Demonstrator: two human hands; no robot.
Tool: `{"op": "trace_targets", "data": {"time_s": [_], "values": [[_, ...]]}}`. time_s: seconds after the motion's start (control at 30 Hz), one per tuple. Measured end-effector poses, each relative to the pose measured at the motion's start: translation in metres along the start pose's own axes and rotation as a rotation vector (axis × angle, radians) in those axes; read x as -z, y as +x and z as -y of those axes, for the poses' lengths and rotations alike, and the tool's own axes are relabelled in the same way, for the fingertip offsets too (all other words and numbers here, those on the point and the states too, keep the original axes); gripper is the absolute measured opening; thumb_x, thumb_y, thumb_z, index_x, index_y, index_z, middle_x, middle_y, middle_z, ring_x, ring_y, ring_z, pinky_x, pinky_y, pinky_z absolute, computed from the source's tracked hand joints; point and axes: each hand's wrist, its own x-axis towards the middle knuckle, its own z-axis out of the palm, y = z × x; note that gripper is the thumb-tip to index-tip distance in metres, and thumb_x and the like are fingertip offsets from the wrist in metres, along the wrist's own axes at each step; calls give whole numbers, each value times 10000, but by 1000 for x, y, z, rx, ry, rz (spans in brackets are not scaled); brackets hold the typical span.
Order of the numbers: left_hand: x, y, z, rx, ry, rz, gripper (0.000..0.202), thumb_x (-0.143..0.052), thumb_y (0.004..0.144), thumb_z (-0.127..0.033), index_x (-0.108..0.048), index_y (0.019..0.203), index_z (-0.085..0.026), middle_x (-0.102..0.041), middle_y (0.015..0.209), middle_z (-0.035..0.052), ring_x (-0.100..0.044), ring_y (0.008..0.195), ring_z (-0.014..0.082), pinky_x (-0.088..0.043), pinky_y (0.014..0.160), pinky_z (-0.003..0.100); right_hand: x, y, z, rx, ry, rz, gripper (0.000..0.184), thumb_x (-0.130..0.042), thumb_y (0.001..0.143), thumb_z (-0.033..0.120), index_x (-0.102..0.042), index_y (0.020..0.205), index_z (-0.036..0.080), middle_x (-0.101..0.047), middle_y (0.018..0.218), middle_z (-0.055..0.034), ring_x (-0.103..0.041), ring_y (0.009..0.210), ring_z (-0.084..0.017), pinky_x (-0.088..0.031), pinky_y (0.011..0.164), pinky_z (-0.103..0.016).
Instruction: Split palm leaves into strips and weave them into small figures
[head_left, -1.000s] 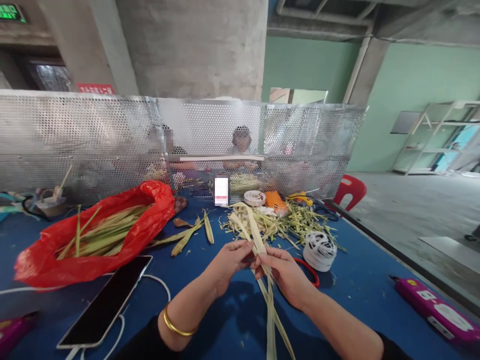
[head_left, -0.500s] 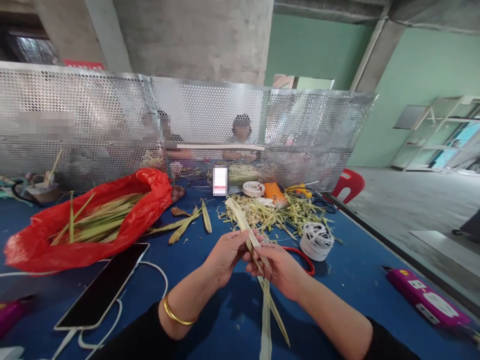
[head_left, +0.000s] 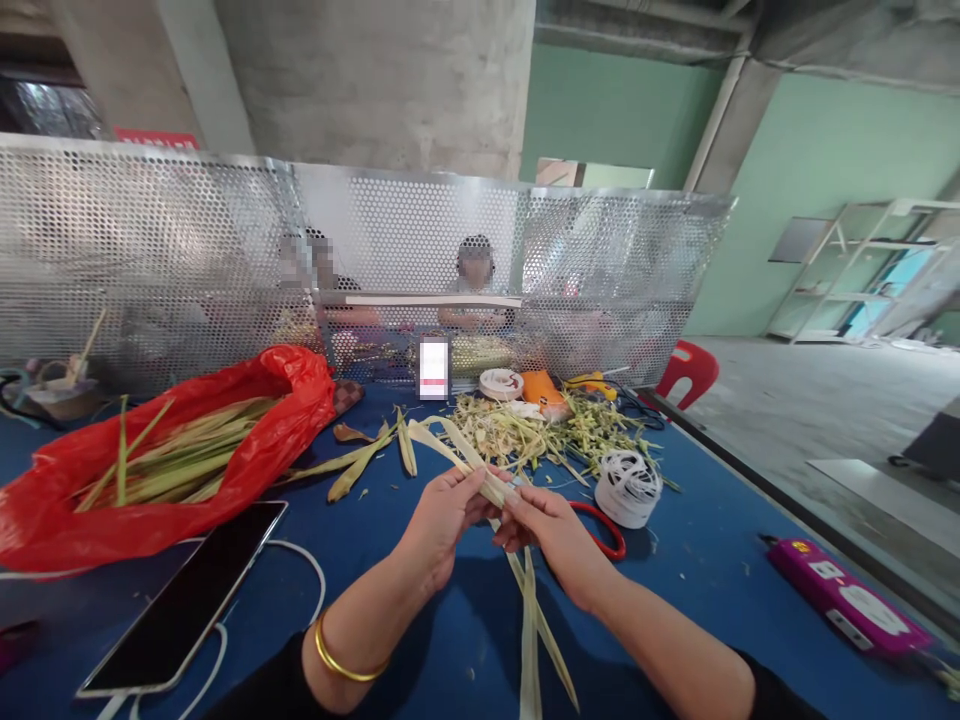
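Note:
Between both hands, above the blue table (head_left: 360, 620), is a bundle of pale dried leaf strips (head_left: 457, 445). My left hand (head_left: 442, 510) pinches the strips between thumb and fingers, its palm turned inward. Close against it, my right hand (head_left: 544, 520) grips the same strips with thumb and fingertips. Their upper ends fan out in a loop to the upper left, while long tails hang down past the right hand. The strips' middle is partly hidden by the fingers. Just behind the right hand lie scissors with red handles (head_left: 611, 535).
On the left, a red plastic bag (head_left: 292, 400) holds long leaves, with a phone (head_left: 187, 600) and white cable before it. Leaf scraps (head_left: 510, 430), a white strip roll (head_left: 630, 488) and a purple packet (head_left: 840, 595) lie rightward. Behind a perforated metal screen (head_left: 420, 230) people sit.
The strips' upper ends have swung left and spread into a loop. Both hands now sit slightly lower and closer on the strips. The whole view has shifted a little.

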Motion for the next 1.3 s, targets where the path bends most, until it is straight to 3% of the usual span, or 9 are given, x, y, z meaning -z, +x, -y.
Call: {"op": "trace_targets", "data": {"time_s": [0.17, 0.53, 0.7, 0.77, 0.83, 0.93, 1.0, 1.13, 1.3], "values": [[-3, -2, -4, -20, 13, -111, 255, -667, 720, -333, -670, 829, -103, -702, 752, 79, -644, 719, 186, -486, 792, 322, 1, 1, 0, 15, -2, -84, 374, -682, 697, 523, -516, 736, 190, -647, 685, 14, -621, 559, -140, -455, 545, -259], [-2, -2, -3, -44, 112, -93, 299, -649, 707, -418, -668, 821, -143, -713, 796, 64, -644, 740, 181, -469, 760, 292, 0, -1, -1, -92, 20, 14, 399, -684, 679, 528, -565, 668, 148, -554, 539, 39, -519, 434, -80, -418, 480, -224], [-2, -8, -13, 1, 607, -27, 494, -441, 819, -563, -586, 563, -167, -647, 557, 50, -594, 519, 167, -428, 539, 266, 7, 6, -4, 38, -28, -111, 348, -627, 746, 492, -541, 662, 166, -539, 540, 41, -498, 431, -87, -392, 470, -223], [-4, -15, -20, -185, 893, -43, 536, -404, 847, -550, -526, 480, -179, -571, 455, 28, -528, 441, 146, -411, 530, 270, 11, 7, -4, 164, -198, -155, 320, -559, 809, 450, -519, 640, 181, -523, 528, 41, -504, 452, -102, -396, 493, -232], [-6, -21, -27, -536, 1102, -74, 431, -427, 873, -452, -597, 585, -183, -614, 555, 33, -570, 568, 165, -431, 629, 287, 14, 7, -3, 276, -442, -131, 304, -501, 854, 364, -482, 602, 195, -509, 514, 40, -513, 477, -113, -390, 523, -234], [-3, -21, -33, -855, 1203, 179, 220, -511, 838, -270, -669, 976, -205, -695, 954, 93, -598, 941, 240, -386, 906, 380, 15, 3, -1, 390, -761, -46, 248, -455, 867, 250, -489, 626, 204, -536, 544, 31, -519, 518, -122, -353, 543, -230], [1, -16, -32, -783, 1208, 236, 252, -550, 802, -199, -672, 1020, -235, -701, 939, 88, -612, 913, 246, -351, 947, 394, 14, 1, 1, 441, -870, -20, 198, -434, 869, 205, -531, 696, 208, -570, 592, 20, -523, 546, -129, -339, 554, -232], [8, -9, -25, -542, 1094, 233, 163, -566, 787, -201, -716, 809, -260, -680, 722, 52, -605, 707, 217, -392, 714, 279, 14, -1, 2, 460, -911, -18, 217, -417, 896, 224, -571, 744, 213, -585, 599, 12, -531, 554, -139, -341, 571, -237], [8, -7, -23, -457, 1055, 251, 219, -538, 797, -207, -710, 665, -239, -610, 568, 19, -498, 522, 154, -313, 562, 233, 14, 0, 4, 398, -804, -63, 218, -482, 878, 277, -596, 704, 212, -606, 580, 13, -561, 545, -141, -378, 574, -242]]}}
